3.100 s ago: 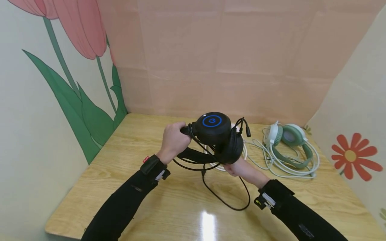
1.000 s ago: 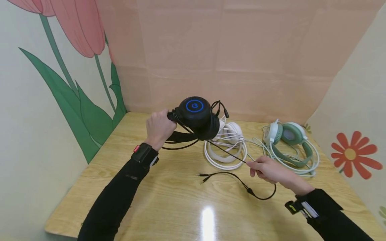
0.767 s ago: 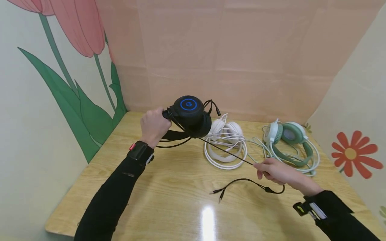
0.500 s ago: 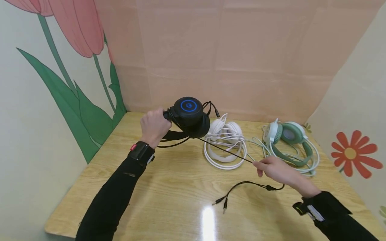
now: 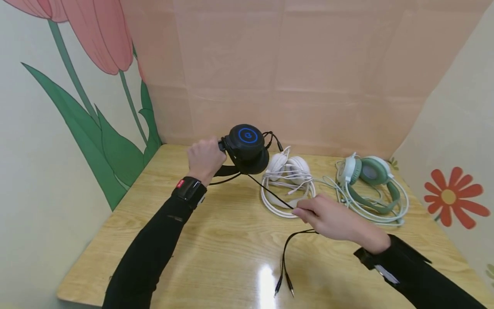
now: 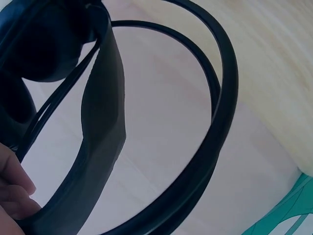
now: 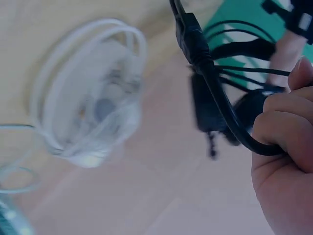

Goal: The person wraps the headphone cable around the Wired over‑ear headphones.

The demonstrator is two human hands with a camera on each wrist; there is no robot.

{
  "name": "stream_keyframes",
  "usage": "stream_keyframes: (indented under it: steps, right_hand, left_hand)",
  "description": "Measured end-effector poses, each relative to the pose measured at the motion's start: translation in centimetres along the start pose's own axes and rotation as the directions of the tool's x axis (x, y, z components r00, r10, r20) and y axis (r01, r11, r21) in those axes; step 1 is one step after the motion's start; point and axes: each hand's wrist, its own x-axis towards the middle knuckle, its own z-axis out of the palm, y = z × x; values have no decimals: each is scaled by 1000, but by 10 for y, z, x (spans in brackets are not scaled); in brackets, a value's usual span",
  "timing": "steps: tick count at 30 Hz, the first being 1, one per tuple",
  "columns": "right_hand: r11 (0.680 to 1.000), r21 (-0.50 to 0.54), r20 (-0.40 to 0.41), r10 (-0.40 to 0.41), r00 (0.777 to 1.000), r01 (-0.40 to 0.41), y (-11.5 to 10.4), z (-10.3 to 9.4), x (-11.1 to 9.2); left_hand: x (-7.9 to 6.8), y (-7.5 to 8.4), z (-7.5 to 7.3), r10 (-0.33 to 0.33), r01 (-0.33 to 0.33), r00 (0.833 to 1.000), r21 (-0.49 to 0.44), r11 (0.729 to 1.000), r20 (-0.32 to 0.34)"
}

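Note:
My left hand (image 5: pixel 206 159) grips the headband end of a black headset (image 5: pixel 247 150), which is held above the table with a blue ring lit on its upper earcup. Cable loops hang round the headband (image 6: pixel 102 107) in the left wrist view. My right hand (image 5: pixel 332 216) holds the headset's black cable (image 5: pixel 270 191), stretched between the two hands. From below that hand the cable's free end hangs, split into two plugs (image 5: pixel 284 279). In the right wrist view, curled fingers (image 7: pixel 283 127) wrap the cable near its splitter (image 7: pixel 191 41). The left fingertips are hidden in the head view.
White headphones (image 5: pixel 297 166) with a coiled white cable lie behind the right hand. Farther right are green-and-white headphones (image 5: pixel 395 193) with their own cable. The wooden table (image 5: pixel 216 249) meets a pink backdrop (image 5: pixel 231 77) at its rear edge.
The right hand drew the cable out to the right, then came back left in the last half second. The headset shifted left overall, exposing the white headphones; the plugs now hang downward.

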Motion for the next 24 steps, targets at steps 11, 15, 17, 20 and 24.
stream_keyframes:
  steps: [11,15,17,20,24]
  right_hand:
    - [976,-128,-15,-182,983,179,-35,-12,58]
    - [963,-118,-19,-246,969,242,-41,-14,74]
    - [959,-111,-19,-265,964,261,-44,-14,80]
    - [963,-101,-12,-254,967,251,-47,-16,86]
    - [975,-91,-10,-205,979,203,-50,-21,93]
  left_hand:
    - [-1,27,6,122,-116,992,123,986,-41]
    - [-3,37,6,155,-150,987,116,982,-33]
    - [-4,43,5,160,-158,987,113,981,-11]
    - [-5,51,3,176,-179,984,118,977,30]
    - [-9,62,0,226,-229,973,119,966,37]
